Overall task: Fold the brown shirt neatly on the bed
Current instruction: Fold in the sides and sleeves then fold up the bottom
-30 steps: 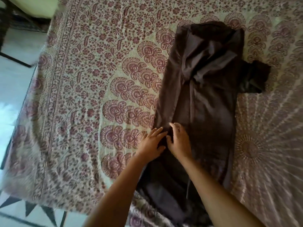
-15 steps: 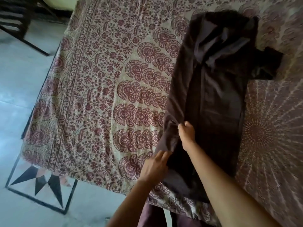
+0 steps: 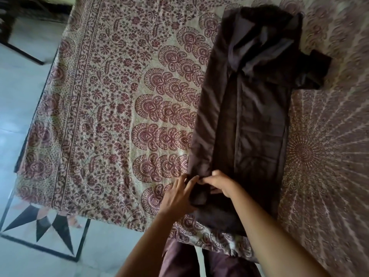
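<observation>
The brown shirt (image 3: 257, 120) lies lengthwise on the bed (image 3: 119, 120), collar at the far end, its left side folded inward into a long panel. One short sleeve (image 3: 313, 70) sticks out to the right near the top. My left hand (image 3: 178, 194) and my right hand (image 3: 221, 183) meet at the lower left of the shirt, both pinching the folded left panel near its hem. The hem end lies close to the bed's near edge.
The bed is covered with a cream and maroon patterned sheet. Its near edge runs just in front of my legs (image 3: 199, 260). To the left is tiled floor (image 3: 24, 96) with a black star inlay (image 3: 46, 222). Dark furniture legs (image 3: 22, 54) stand at far left.
My hands have come together lower on the shirt's left panel, gripping it near the hem. The folded left panel now lies flatter and straighter.
</observation>
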A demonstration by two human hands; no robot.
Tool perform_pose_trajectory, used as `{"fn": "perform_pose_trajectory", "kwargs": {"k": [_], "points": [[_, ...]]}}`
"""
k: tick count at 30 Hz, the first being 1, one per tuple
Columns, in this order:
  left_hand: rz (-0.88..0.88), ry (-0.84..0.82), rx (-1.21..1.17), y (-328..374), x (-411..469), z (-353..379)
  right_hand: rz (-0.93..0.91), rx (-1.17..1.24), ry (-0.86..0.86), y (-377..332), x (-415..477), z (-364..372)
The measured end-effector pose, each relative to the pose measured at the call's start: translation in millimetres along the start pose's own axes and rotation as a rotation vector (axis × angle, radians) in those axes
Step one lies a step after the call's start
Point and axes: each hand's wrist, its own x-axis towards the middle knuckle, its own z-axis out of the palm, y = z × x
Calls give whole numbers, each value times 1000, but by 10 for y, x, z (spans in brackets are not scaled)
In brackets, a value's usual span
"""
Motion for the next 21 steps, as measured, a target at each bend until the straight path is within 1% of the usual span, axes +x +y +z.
{"fn": "perform_pose_trajectory", "kwargs": {"k": [1,2,3,4,6,7,9,10,11,12,14,15,16,19,21], "points": [[-3,-15,47,2,-25,-11,-1,38,0,44,-16,27],[-43,-16,49,4,-46,-13,-6,79,-10,88,-34,45],[-83,1,29,-5,-68,-17,-19,110,-20,127,-44,59],[-88,52,13,-18,-88,-14,-42,126,-25,175,-37,68],[-15,135,26,-61,-134,-14,-84,71,9,252,-33,82],[23,143,27,-105,-149,9,-107,-36,64,289,-11,86],[67,63,9,-159,-166,57,-143,-364,211,344,24,82],[89,30,35,-173,-163,63,-129,-503,269,352,22,75],[97,4,70,-174,-157,36,-110,-613,287,337,-1,65],[96,-3,93,-166,-130,-18,-80,-705,266,323,-24,48],[61,37,38,-142,-39,-142,-25,-838,176,258,-98,13],[45,70,-7,-129,23,-222,-19,-852,168,209,-125,-13],[31,97,-23,-119,96,-299,-42,-840,199,156,-145,-42],[8,186,-19,-34,367,-577,-149,-706,474,-49,-138,-166],[-12,225,-64,32,570,-747,-196,-528,572,-206,-81,-252]]}}
